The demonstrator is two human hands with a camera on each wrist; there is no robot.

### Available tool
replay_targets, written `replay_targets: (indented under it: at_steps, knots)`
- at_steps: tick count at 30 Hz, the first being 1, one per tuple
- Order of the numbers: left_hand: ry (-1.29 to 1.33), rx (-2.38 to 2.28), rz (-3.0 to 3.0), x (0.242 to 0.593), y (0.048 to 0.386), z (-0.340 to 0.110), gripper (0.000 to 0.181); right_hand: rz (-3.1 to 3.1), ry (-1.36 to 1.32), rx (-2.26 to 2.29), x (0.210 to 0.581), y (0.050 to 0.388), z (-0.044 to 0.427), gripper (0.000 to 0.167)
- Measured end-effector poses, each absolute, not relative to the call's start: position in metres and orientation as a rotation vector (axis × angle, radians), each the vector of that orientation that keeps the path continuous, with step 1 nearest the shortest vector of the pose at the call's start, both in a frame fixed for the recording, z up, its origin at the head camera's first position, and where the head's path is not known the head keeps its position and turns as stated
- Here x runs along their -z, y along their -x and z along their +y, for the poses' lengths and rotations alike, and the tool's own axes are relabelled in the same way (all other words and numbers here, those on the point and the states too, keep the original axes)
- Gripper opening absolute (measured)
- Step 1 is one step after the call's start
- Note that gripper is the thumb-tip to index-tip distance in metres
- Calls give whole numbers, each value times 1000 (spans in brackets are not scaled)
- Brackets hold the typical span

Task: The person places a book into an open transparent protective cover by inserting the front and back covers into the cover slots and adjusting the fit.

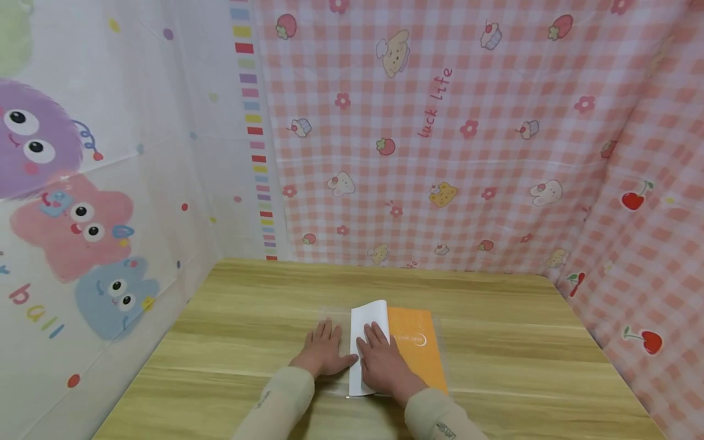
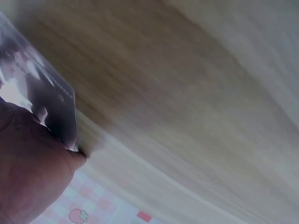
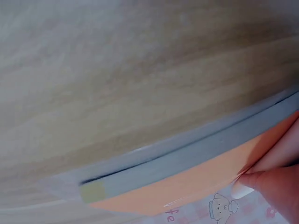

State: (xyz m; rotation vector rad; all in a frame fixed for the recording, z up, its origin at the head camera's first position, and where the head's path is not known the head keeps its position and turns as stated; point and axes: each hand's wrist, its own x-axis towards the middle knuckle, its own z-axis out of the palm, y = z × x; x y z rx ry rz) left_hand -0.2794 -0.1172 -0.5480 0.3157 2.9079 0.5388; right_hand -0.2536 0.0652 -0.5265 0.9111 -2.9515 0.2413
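An orange booklet lies on the table with a white flap or page standing over its left part. A clear plastic sheet shows past both sides of it. The right hand rests on the white page, fingers straight. Just left of it, the left hand lies flat with fingers spread on the clear plastic, its thumb touching the white page's left edge. In the left wrist view the left hand covers part of the shiny plastic. The right wrist view shows the right hand at the orange cover.
The wood-grain table extends around the booklet. Behind it hangs a pink checked cloth; a white cloth with cartoon figures hangs at the left, and more checked cloth at the right.
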Motion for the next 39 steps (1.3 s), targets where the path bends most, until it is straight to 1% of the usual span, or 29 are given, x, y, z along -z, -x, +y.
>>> replay_targets:
  at_steps: [2,4,7,10,17,21,25,27,31,34,39]
  knots:
    - [-309,-513,2898,544,278,-116,91,-2954,-943,-314,525,256,68,44]
    - [-307,-498,2893,543,277,-117,91,-2950,-990,-396,524,258,71,43]
    - [-315,-499,2891,542,277,-118,87,-2929,-1058,-480,523,260,76,42]
    - [-333,-504,2894,542,276,-120,83,-2911,-1089,-452,525,261,77,42]
    - [-350,-414,2928,520,255,-114,76,-2928,-1060,-350,526,258,73,41]
    - [-322,-388,2896,530,248,-110,77,-2928,-1047,-305,522,256,72,41]
    - [-313,-391,2907,546,251,-113,69,-2933,-1035,-258,522,256,72,42]
    - [-311,-411,2903,548,252,-114,65,-2937,-1032,-240,522,257,71,42]
    - [-322,-421,2901,544,250,-114,60,-2948,-1025,-249,521,256,71,42]
    - [-330,-412,2901,533,245,-113,55,-2954,-1007,-274,521,255,71,42]
    - [-346,-450,2887,524,242,-111,54,-2955,-956,-280,528,257,69,43]
